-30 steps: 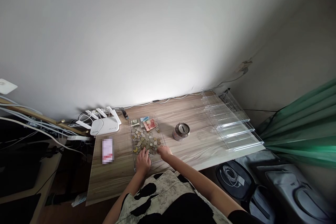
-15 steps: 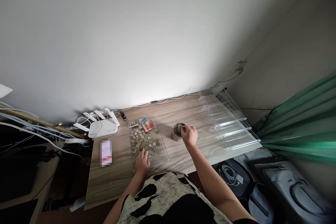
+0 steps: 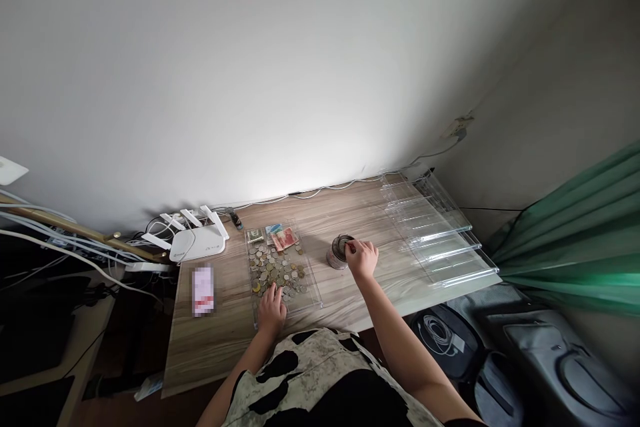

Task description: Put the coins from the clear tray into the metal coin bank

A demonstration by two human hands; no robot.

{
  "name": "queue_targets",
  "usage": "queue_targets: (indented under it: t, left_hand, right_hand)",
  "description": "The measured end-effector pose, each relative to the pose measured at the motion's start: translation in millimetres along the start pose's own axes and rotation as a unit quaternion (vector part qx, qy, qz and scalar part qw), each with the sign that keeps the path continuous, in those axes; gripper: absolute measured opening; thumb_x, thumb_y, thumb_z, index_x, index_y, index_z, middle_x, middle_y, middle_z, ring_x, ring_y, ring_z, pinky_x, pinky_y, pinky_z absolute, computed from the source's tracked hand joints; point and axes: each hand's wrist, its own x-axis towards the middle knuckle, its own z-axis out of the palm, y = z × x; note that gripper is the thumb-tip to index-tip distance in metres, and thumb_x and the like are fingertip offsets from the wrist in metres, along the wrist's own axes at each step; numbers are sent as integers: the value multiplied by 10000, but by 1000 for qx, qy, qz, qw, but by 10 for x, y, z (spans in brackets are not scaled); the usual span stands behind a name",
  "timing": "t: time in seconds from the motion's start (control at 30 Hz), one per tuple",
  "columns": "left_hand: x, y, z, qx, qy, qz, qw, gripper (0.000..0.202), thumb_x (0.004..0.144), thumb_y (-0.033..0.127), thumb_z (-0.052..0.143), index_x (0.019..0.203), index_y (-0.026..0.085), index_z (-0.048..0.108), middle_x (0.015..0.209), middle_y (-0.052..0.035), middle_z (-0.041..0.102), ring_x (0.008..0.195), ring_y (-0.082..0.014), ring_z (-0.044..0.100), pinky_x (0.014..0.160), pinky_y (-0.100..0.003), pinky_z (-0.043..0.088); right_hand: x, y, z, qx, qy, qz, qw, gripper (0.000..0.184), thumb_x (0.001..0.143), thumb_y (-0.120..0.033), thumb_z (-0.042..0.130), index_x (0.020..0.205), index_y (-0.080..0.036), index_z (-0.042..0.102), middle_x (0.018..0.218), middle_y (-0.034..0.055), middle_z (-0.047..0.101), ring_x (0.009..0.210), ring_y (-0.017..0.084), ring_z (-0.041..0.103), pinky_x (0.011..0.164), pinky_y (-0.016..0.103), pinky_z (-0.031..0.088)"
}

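Note:
My left hand (image 3: 271, 310) rests with its fingers outstretched at the near edge of a clear plastic tray (image 3: 317, 295), touching the loose coins (image 3: 274, 267) spread over it. At the tray's far end lie several banknotes, among them a red one (image 3: 285, 239). To the right of the tray an open tin can (image 3: 337, 255) stands upright on the table. My right hand (image 3: 363, 259) is at the can's right rim, its fingers pinched together over the opening. What they hold, if anything, is hidden.
Clear plastic trays (image 3: 440, 233) are stacked at the table's right end. A white router (image 3: 197, 243) and a blurred pink-white item (image 3: 203, 291) sit on the left. Cables run along the wall. Dark bags (image 3: 555, 360) stand on the floor at right, below a green curtain (image 3: 580, 240).
The view has shifted very slightly. Both hands keep nearly the same places, the left on the coins and the right at the can's rim.

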Motion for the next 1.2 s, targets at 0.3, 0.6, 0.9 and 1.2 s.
queue_targets:
  t: [0.3, 0.6, 0.9, 1.2]
  left_hand:
    - [6, 7, -34, -9, -9, -1, 1000, 521, 816, 166, 422, 1324, 175, 533, 1427, -99, 468, 1298, -257, 423, 1066, -408, 351]
    - [9, 25, -71, -7, -18, -8, 1000, 520, 816, 168, 430, 1325, 176, 535, 1437, -100, 455, 1301, -259, 418, 1068, -407, 348]
    - [5, 26, -89, -1, -19, -5, 1000, 499, 830, 159, 420, 1315, 145, 540, 1440, -117, 446, 1304, -246, 418, 1078, -375, 338]
    - [7, 31, -96, -1, -31, -8, 999, 509, 829, 160, 428, 1328, 142, 523, 1451, -116, 431, 1314, -254, 405, 1084, -389, 330]
  right_hand:
    - [-17, -22, -28, 0, 9, -7, 1000, 260, 863, -308, 461, 925, -180, 679, 896, 93, 665, 904, 231, 499, 816, 345, 317]
    - [-690, -588, 257, 60, -241, -190, 950, 260, 912, -237, 411, 1060, -216, 623, 1034, 80, 634, 984, 189, 545, 773, 261, 424]
    - [-893, -695, 716, -44, -407, -203, 889, 352, 876, -125, 413, 1160, -236, 588, 1171, 74, 605, 1006, 210, 581, 767, 289, 447]
    - [-920, -739, 822, -81, -401, -220, 886, 403, 863, -73, 430, 1234, -203, 519, 1308, 119, 518, 1108, 224, 537, 771, 281, 462]
